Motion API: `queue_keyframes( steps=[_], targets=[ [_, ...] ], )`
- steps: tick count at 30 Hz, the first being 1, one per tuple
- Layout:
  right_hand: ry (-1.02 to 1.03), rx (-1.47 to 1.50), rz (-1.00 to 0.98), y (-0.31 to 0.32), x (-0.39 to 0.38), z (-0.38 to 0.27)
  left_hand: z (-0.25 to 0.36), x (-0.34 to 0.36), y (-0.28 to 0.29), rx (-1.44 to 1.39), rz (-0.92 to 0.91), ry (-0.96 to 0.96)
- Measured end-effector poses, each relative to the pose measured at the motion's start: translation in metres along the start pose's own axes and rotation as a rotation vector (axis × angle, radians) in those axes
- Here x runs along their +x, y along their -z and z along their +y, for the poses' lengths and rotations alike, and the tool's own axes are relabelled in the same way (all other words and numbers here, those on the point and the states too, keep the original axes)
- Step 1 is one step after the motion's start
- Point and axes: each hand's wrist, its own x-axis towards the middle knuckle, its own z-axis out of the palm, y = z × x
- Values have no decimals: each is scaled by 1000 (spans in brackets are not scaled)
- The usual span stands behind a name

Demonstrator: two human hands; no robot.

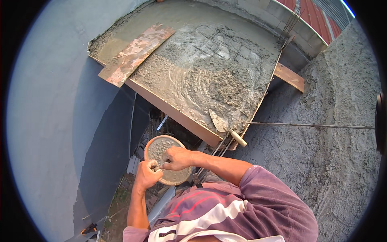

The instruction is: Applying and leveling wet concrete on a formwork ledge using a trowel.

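An orange-rimmed bucket (150,142) full of wet grey concrete (159,148) hangs in front of my body, just below the near edge of the slab form. Both hands are closed over the bucket, on a thin grey piece that looks like its handle. My left hand (147,175) grips it at the lower left of the bucket. From the right, my right hand (177,157) reaches across the rim and grips it close beside the left; its fingers are partly hidden. On the slab's near corner lies a pointed trowel (219,121) with a wooden handle (238,138).
Wet concrete (217,82) covers the slab ahead, with reinforcing bars showing through. A stained plank (139,54) lies across its left side. A board (173,109) edges the near side. A thin rod (310,125) extends right toward a rough wall (322,161). A drop lies below the form.
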Motion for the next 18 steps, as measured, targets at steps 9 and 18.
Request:
queue_keyframes(
  steps=[9, 18],
  targets=[
    [-97, 208, 124, 38, 14, -145, -188, -9, -15, -1523, 552, -127],
    [-62, 780, 387, 192, -68, -167, -42, 82, -93, -1589, 222, -237]
  ],
)
